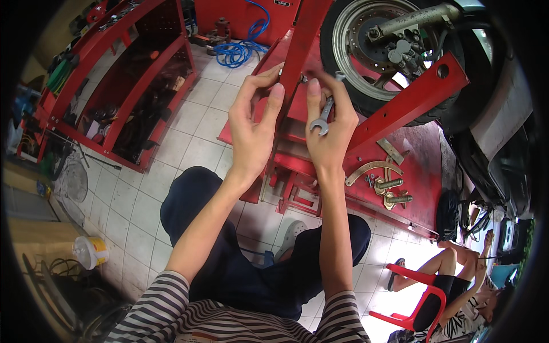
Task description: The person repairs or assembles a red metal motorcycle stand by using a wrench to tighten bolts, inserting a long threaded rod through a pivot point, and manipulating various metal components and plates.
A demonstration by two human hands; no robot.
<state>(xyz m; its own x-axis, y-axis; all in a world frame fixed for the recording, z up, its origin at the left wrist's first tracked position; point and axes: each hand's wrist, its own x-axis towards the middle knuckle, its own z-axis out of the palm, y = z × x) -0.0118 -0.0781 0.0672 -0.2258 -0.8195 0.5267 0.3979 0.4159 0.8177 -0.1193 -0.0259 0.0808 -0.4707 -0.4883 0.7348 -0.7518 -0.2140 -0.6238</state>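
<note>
A red steel post (pixel 295 60) rises between my two hands. On its left side, my left hand (pixel 251 128) has thumb and fingers curled in; the index fingertip meets a small shiny piece of hardware (pixel 281 72) at the post, and what the fingers grip is partly hidden. To the right of the post, my right hand (pixel 333 128) holds a combination wrench (pixel 327 112) against the palm, its open end pointing towards me. The right index finger is smeared by motion near a small bolt end (pixel 303 79) on the post, with the thumb beside it.
A motorcycle wheel (pixel 334 51) with brake disc stands beyond my right hand. A slanted red arm (pixel 400 106) crosses the red lift platform (pixel 420 171), where brackets and threaded bolts (pixel 391 184) lie. Left stands a red tool cart (pixel 134 100); a person sits on a red chair (pixel 426 303).
</note>
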